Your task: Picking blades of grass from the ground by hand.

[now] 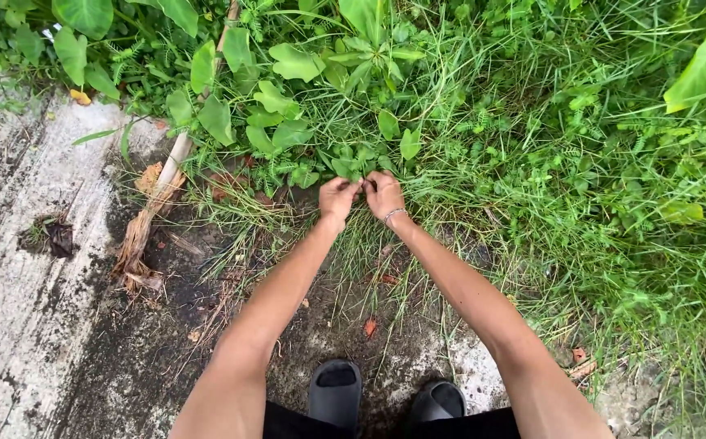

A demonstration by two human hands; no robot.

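**Both hands closed on a clump of weeds at the pavement's edge**

In the middle of the frame, slightly above centre, the person's left hand (337, 198) and right hand (384, 195) sit side by side, almost touching, both with fingers curled shut around the base of a clump of weeds (358, 165). The clump's small leaves rise just above the knuckles, and thin grass blades trail down past the wrists. A thin bracelet (395, 215) circles the right wrist. Both bare forearms stretch up from the lower edge of the frame.

The weeds grow where the thick greenery filling the upper and right parts of the frame meets a stained, dark-patched concrete slab (19, 325) on the left. A dry brown stalk (154, 211) lies slanted along that edge, left of the hands. At the bottom centre, two black sandals (336, 390) stand on damp ground, with a few reddish dead leaves (370, 327) just above them.
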